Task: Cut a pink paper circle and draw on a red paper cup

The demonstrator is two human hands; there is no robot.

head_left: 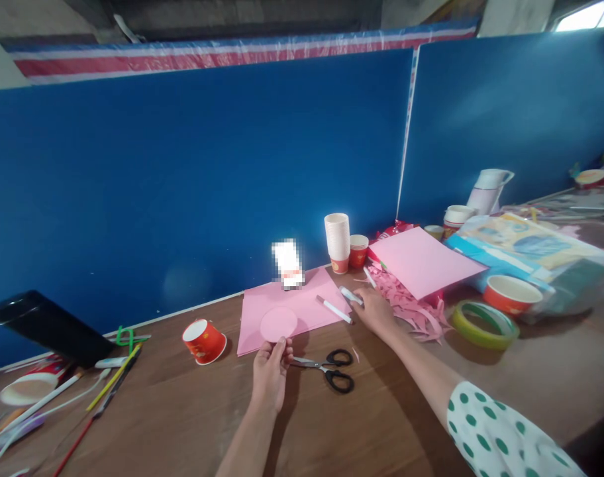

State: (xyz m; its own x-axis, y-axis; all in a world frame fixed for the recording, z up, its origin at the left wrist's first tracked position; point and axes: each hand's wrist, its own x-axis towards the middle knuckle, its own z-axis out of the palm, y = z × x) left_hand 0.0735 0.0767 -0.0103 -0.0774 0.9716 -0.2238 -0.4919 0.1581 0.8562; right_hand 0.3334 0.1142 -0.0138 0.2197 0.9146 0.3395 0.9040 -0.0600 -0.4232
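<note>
Left hand pinches round pink paper disc above pink paper sheets; right hand at white capped glue tube, firmness of grip unclear; black-handled scissors on brown wooden table between forearms

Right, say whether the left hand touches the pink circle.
Touching: the head view shows the left hand pinching the pink circle by its near edge.

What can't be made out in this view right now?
Head view:
- Scissors: blade tips hidden by the left hand.
- Pink circle: underside faces away.
- White tube: label too small and blurred; right hand covers one end, so its grip is unclear.
- Bright object: details lost to pixelation.
- Dotted sleeve: cut off by the bottom edge.
</note>
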